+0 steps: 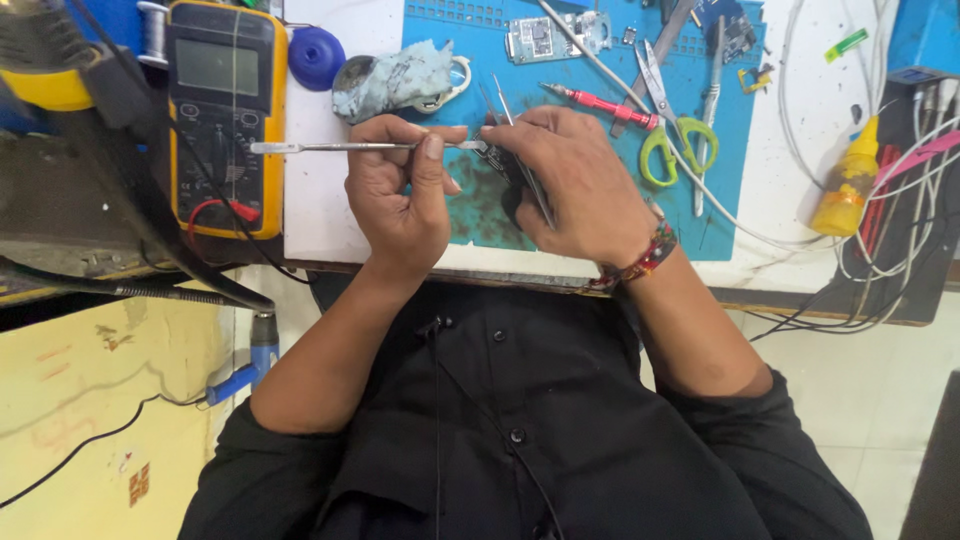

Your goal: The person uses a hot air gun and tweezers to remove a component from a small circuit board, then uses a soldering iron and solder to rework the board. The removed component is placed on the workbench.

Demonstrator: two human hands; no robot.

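Over blue mat [560, 215], left hand [400, 195] holds metal spudger [340, 147] w/ right hand [580, 185].

Bright, even light; blurred edges.

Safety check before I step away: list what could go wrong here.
1. The thin metal pry tool in the left hand could slip and jab the right hand, which grips a small dark device.
2. Tweezers held alongside could scratch the device.

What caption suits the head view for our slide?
Left hand holds a thin metal tool against a small dark device in the right hand, over a blue mat.
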